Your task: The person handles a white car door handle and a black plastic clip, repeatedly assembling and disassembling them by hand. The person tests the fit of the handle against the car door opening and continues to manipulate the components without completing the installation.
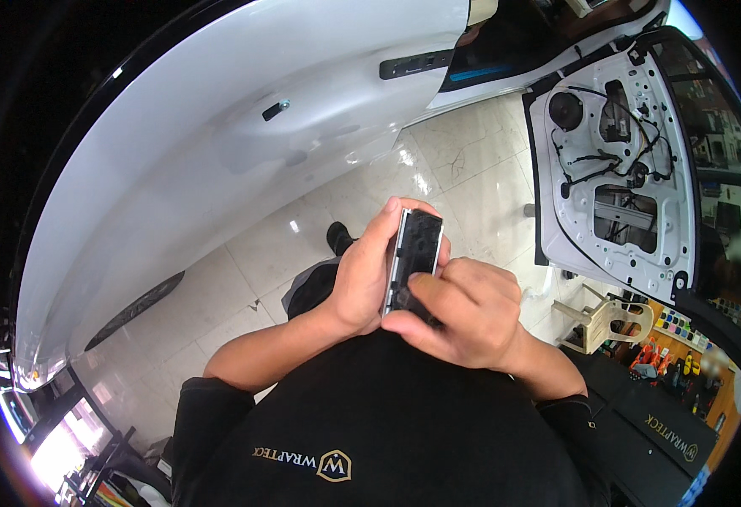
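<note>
Nearest, we are seeing two hands sharing one black rectangular panel (414, 253) before the chest: the left hand (362, 275) is gripping its left edge, the right hand (463, 313) pinching its lower end. Farther right, one stripped car door (620, 169) is standing open; beyond, one white car body (244, 127).

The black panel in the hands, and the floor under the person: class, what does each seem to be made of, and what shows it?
Black panel: probably moulded plastic, dark satin face with a pale silvery edge, held in the left hand and right hand. Floor: polished stone or ceramic tiles, pale, veined, with grout lines and bright reflections.
</note>
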A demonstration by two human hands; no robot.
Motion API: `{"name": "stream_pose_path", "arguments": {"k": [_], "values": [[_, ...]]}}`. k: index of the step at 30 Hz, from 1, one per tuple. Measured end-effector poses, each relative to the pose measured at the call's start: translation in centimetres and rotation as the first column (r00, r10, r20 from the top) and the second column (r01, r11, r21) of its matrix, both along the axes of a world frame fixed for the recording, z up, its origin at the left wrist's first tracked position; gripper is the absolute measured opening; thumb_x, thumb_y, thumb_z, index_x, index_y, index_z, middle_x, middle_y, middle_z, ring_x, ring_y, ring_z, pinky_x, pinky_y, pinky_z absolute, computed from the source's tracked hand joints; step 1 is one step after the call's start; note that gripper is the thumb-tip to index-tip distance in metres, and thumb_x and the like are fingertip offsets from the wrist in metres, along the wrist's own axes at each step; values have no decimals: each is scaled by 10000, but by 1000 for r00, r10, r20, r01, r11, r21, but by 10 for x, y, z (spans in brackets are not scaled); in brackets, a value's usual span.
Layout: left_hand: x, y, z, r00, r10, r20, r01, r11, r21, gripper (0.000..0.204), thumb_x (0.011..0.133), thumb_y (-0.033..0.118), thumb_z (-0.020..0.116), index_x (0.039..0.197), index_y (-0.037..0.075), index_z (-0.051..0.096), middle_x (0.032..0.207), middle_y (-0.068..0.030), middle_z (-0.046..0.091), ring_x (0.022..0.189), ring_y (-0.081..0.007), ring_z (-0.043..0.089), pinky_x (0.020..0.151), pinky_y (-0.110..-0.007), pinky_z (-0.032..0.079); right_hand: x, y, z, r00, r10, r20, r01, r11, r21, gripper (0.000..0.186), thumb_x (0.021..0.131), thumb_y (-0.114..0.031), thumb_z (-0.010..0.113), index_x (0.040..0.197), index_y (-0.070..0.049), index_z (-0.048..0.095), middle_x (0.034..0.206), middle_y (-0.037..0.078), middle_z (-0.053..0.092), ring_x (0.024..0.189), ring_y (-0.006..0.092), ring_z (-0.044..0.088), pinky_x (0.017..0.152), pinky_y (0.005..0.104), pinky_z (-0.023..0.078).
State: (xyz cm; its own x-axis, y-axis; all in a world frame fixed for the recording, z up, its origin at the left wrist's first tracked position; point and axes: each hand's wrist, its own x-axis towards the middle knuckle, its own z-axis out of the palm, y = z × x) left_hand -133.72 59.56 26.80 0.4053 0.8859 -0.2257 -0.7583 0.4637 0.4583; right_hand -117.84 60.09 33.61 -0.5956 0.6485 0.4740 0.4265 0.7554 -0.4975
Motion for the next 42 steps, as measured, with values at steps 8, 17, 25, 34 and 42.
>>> {"name": "stream_pose_path", "arguments": {"k": [8, 17, 25, 34, 42], "values": [[-3, -3, 5, 999, 26, -47, -28, 999, -38, 513, 1167, 514, 336, 1248, 63, 565, 968, -125, 664, 890, -187, 638, 842, -342, 545, -2, -5, 3, 998, 43, 50, -40, 998, -57, 394, 714, -252, 982, 921, -37, 724, 725, 55, 571, 541, 211, 590, 475, 332, 457], [-5, 1, 3, 997, 56, -48, -55, 998, 27, 552, 1162, 537, 313, 1222, 56, 577, 962, -137, 665, 876, -185, 631, 818, -342, 538, -9, 1, 0, 996, 87, 9, -87, 996, 9, 395, 703, -236, 969, 940, -32, 728, 723, 38, 507, 542, 199, 552, 473, 330, 440], [-8, -3, -10, 992, 94, -86, -73, 973, 218, 569, 1152, 573, 344, 1277, 47, 518, 1016, -113, 659, 900, -156, 631, 832, -316, 525, -9, 1, -3, 991, 128, 31, -128, 992, -10, 401, 694, -243, 967, 959, -59, 729, 788, 42, 523, 593, 205, 570, 503, 337, 484], [-13, 6, -11, 924, 381, 25, -293, 664, 688, 773, 1054, 742, 448, 1272, 4, 523, 1005, -183, 635, 869, -212, 631, 782, -347, 535, -10, 3, -9, 963, 255, -93, -239, 959, 150, 352, 720, -191, 973, 962, -89, 739, 771, 8, 469, 601, 177, 530, 507, 290, 457], [-10, 7, -10, 921, 377, 102, -338, 639, 691, 798, 1026, 760, 499, 1263, -2, 532, 997, -173, 631, 875, -220, 640, 779, -353, 537, -9, 3, -13, 958, 254, -135, -227, 955, 190, 314, 719, -144, 952, 927, -87, 724, 762, 11, 455, 591, 176, 516, 494, 282, 431]]}}
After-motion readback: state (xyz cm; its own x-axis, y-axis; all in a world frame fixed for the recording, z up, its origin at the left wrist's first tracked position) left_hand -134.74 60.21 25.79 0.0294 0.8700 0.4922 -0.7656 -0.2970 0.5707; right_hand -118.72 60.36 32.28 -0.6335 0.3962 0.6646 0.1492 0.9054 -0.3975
